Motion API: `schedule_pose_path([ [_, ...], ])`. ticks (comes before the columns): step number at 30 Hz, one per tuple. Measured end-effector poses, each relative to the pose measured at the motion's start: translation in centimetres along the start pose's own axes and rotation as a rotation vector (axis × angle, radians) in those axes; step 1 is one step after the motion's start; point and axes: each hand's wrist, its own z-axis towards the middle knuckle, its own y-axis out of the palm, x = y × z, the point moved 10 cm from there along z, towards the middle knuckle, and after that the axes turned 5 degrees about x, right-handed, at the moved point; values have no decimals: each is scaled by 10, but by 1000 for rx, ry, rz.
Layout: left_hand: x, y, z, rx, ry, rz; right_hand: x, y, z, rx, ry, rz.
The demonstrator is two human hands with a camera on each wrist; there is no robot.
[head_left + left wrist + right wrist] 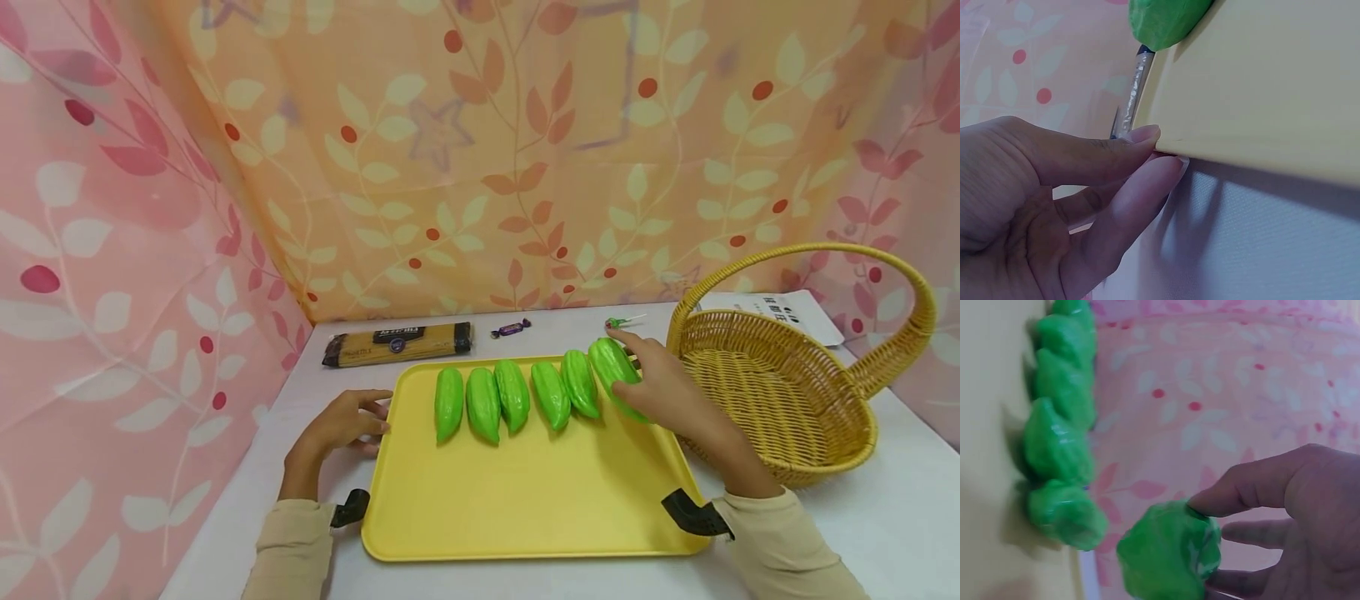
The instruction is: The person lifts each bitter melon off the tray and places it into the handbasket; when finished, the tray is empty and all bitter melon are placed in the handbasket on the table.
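A yellow tray [525, 504] lies on the table, and my left hand [347, 421] pinches its left edge between thumb and fingers, as the left wrist view also shows. Along the tray's far side several glossy green, ridged, gourd-like vegetables [483, 406] lie in a row, pointed ends towards me. My right hand [663, 383] grips another green gourd-like vegetable [1163, 553] above the tray's far right corner. In the right wrist view the thumb presses its top, with fingers behind; a gap separates it from the row.
A tall-handled wicker basket [750, 408] stands right of the tray, close to my right forearm. Behind the tray lie a pasta packet [397, 344], a purple-wrapped candy [511, 328] and a green lollipop [618, 322]. White packaging [795, 310] lies behind the basket; patterned cloth borders the table.
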Motion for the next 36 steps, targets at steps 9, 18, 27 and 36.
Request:
schedule_pose_path([
  [9, -3, 0, 0, 7, -38, 6, -9, -40, -18, 2, 13, 90],
  [18, 0, 1, -1, 0, -4, -20, 9, -80, -31, -3, -25, 66],
  [27, -1, -1, -1, 1, -7, -13, 39, -98, -38, 39, 4, 144],
  [36, -3, 0, 2, -5, -8, -23, 76, -102, -38, -17, 125, 159],
])
